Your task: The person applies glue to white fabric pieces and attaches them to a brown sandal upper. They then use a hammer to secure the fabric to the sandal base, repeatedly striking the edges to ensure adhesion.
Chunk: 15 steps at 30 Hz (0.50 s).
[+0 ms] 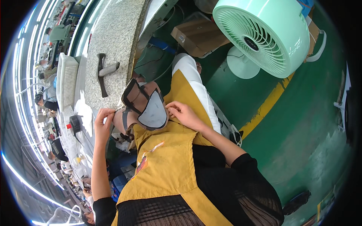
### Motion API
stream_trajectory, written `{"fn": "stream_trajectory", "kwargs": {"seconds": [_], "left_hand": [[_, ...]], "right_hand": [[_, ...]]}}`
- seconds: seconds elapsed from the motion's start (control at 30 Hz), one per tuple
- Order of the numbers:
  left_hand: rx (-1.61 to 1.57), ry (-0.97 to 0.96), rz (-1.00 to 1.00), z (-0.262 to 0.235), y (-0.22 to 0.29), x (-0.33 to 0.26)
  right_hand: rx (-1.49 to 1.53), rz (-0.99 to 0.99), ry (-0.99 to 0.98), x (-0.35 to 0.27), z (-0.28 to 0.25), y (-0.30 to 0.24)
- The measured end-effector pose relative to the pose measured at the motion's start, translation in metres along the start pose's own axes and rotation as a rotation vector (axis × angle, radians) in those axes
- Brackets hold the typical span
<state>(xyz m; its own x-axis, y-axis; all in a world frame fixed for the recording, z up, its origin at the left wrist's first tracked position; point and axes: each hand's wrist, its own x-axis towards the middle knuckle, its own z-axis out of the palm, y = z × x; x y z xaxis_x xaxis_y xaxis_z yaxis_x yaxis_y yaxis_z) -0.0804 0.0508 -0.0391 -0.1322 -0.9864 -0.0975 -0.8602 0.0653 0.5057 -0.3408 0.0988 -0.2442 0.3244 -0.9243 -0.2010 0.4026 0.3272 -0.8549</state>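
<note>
Over my lap I hold a brown stitched piece that looks like a shoe upper, with black-edged openings and a pale grey rounded panel on it. The fingertips of my left hand pinch its left edge. My right hand is at the opposite edge, fingers curled in and touching the piece beside the grey panel. A hammer with a dark head and a grey wrapped handle lies on the speckled stone slab, beyond my left hand.
A pale green fan stands on the green floor at the far right. Behind it is a cardboard box. A white basket and a black roll sit along the bench at left. Other people work farther left.
</note>
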Motion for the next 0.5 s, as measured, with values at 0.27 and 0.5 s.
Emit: {"fn": "stream_trajectory", "kwargs": {"seconds": [0.27, 0.5], "left_hand": [[0.008, -0.007, -0.003, 0.0, 0.004, 0.001], [0.014, 0.008, -0.02, 0.001, 0.009, 0.001]], "right_hand": [[-0.004, -0.003, 0.007, 0.0, -0.001, -0.001], [0.012, 0.014, -0.008, 0.0, -0.002, -0.003]]}}
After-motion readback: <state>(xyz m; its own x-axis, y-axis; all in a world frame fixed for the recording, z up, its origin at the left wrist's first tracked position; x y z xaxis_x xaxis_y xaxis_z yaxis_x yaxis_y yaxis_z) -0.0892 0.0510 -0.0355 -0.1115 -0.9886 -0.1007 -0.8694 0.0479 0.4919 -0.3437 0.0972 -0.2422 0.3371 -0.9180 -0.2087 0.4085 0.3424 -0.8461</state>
